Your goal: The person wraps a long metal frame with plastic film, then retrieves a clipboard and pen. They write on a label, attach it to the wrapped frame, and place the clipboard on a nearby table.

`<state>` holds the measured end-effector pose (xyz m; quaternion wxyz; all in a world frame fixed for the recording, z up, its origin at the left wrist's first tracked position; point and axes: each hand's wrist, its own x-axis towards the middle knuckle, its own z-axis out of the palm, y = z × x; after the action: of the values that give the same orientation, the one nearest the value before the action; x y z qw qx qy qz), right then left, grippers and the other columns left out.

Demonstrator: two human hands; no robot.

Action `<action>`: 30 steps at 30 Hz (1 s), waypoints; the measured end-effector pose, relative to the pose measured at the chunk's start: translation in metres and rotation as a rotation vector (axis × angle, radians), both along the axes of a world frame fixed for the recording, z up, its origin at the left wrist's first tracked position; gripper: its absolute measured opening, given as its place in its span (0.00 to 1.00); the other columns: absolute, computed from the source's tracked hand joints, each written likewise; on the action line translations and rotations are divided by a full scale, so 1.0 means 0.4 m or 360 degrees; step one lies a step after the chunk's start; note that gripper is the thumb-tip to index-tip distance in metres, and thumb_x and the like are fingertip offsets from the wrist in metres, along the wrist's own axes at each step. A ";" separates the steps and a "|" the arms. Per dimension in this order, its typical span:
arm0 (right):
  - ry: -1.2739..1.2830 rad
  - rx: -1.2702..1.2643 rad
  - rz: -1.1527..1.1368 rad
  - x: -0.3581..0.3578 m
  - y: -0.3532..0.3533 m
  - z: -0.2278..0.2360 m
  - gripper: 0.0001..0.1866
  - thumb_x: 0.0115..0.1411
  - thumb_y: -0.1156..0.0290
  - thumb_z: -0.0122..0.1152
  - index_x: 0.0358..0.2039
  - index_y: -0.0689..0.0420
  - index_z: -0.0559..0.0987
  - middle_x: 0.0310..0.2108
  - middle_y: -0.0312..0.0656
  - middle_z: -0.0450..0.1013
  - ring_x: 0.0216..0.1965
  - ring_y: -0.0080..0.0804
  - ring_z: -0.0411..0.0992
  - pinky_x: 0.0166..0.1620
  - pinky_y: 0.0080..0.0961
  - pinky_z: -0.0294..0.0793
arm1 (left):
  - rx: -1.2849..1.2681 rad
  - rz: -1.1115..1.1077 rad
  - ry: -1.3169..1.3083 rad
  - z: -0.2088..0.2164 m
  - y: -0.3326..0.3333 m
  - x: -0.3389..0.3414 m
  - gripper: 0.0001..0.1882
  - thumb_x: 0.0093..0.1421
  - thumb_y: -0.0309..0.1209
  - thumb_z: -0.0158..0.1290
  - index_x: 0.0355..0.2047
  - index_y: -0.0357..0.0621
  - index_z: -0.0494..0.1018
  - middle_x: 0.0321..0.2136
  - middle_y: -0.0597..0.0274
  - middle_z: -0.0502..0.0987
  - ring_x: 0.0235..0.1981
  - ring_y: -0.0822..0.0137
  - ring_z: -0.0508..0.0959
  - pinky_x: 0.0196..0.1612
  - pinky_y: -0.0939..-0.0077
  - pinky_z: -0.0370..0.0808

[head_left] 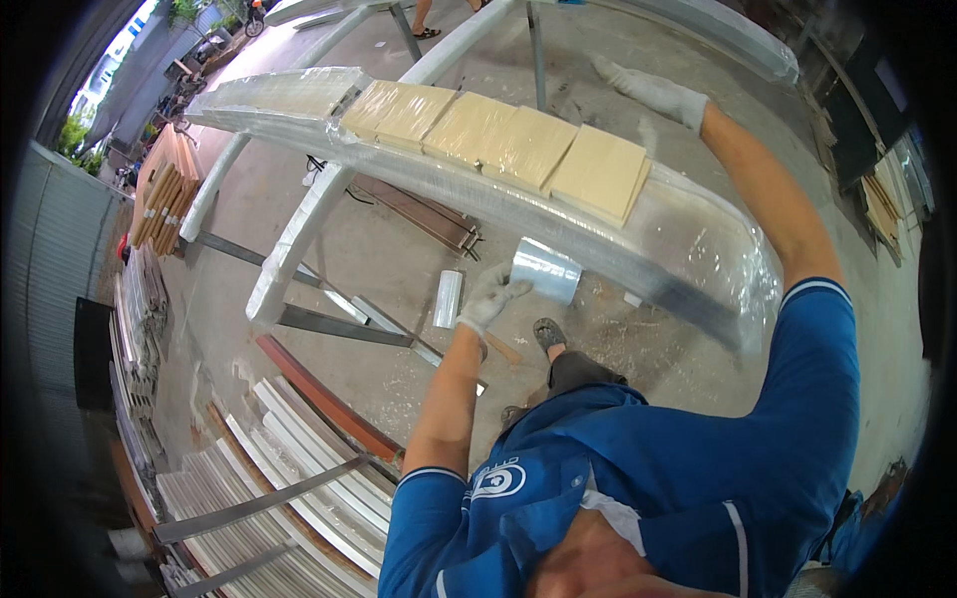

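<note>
A long bundle point(568, 224) wrapped in clear plastic film lies across the white-padded supports in front of me. On top of it sits a row of flat cream-coloured pieces point(604, 174), partly under shiny film. My left hand point(488, 300), in a white glove, grips the left end of a roll of clear stretch film point(548, 269) on the near side, below the bundle. The fingertips at the roll's end are partly hidden. Beyond the bundle's far side, my gloved right hand point(653, 95) reaches out with fingers stretched, nothing visible in it.
A white-padded rack arm point(297, 244) with metal legs stands at left. Long white profiles point(309, 468) and a reddish-brown strip point(324, 394) lie at lower left. A small shiny roll point(448, 299) and brown lengths point(414, 214) are on the floor. Another person's foot point(427, 34) shows at the top.
</note>
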<state>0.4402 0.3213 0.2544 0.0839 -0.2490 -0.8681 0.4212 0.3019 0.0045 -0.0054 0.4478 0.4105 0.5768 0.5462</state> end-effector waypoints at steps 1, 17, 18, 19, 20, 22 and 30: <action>-0.0111 0.0099 0.0144 0.000 -0.028 -0.007 0.53 0.58 0.21 0.32 0.70 0.51 0.58 0.69 0.53 0.55 0.72 0.48 0.48 0.72 0.40 0.44 | 0.0096 -0.0100 -0.0096 0.009 -0.051 0.003 0.19 0.57 0.32 0.63 0.46 0.35 0.78 0.41 0.61 0.82 0.43 0.71 0.78 0.49 0.75 0.73; 0.0247 0.0854 0.0815 0.078 -0.372 0.116 0.33 0.60 0.63 0.62 0.66 0.47 0.66 0.59 0.46 0.71 0.53 0.42 0.75 0.57 0.36 0.74 | 0.0621 0.0402 -0.0042 0.494 -0.145 0.072 0.22 0.53 0.29 0.68 0.47 0.34 0.76 0.40 0.62 0.80 0.41 0.71 0.77 0.48 0.75 0.73; 0.0455 0.1041 0.0658 0.068 -0.357 0.132 0.28 0.61 0.70 0.61 0.63 0.51 0.70 0.54 0.44 0.76 0.49 0.38 0.78 0.53 0.29 0.77 | 0.0688 0.0515 -0.0082 0.506 -0.120 0.074 0.22 0.54 0.28 0.67 0.48 0.33 0.75 0.41 0.61 0.80 0.43 0.70 0.77 0.49 0.74 0.73; 0.0761 0.1418 0.0743 0.068 -0.319 0.162 0.29 0.60 0.69 0.61 0.63 0.51 0.70 0.53 0.44 0.76 0.48 0.38 0.78 0.52 0.29 0.78 | 0.0860 0.0558 -0.0096 0.508 -0.100 0.070 0.22 0.56 0.27 0.66 0.49 0.33 0.75 0.41 0.60 0.79 0.44 0.69 0.77 0.51 0.73 0.73; 0.0958 0.1761 0.0786 0.078 -0.256 0.206 0.29 0.59 0.69 0.62 0.62 0.52 0.71 0.51 0.44 0.77 0.48 0.38 0.78 0.51 0.29 0.79 | 0.1112 0.0833 0.0148 0.494 -0.083 0.062 0.20 0.60 0.28 0.62 0.51 0.32 0.73 0.43 0.58 0.78 0.48 0.67 0.77 0.54 0.71 0.73; 0.1228 0.2313 0.0732 0.091 -0.120 0.262 0.28 0.58 0.69 0.62 0.60 0.51 0.72 0.46 0.41 0.78 0.44 0.38 0.78 0.46 0.29 0.80 | 0.1127 0.1135 -0.0113 0.425 -0.059 0.045 0.19 0.62 0.29 0.60 0.51 0.34 0.73 0.44 0.58 0.78 0.49 0.66 0.76 0.55 0.72 0.72; -0.0661 0.1748 0.0294 0.132 0.230 -0.137 0.18 0.55 0.71 0.62 0.48 0.50 0.75 0.36 0.44 0.79 0.38 0.45 0.79 0.42 0.35 0.81 | 0.0322 0.0831 -0.0497 -0.034 0.286 0.202 0.19 0.64 0.30 0.53 0.56 0.40 0.72 0.50 0.60 0.77 0.49 0.66 0.76 0.51 0.73 0.73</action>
<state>0.4928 0.4131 0.1997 -0.0083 -0.1697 -0.9752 -0.1415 0.3825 0.1190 -0.0192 0.3325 0.2021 0.5297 0.7536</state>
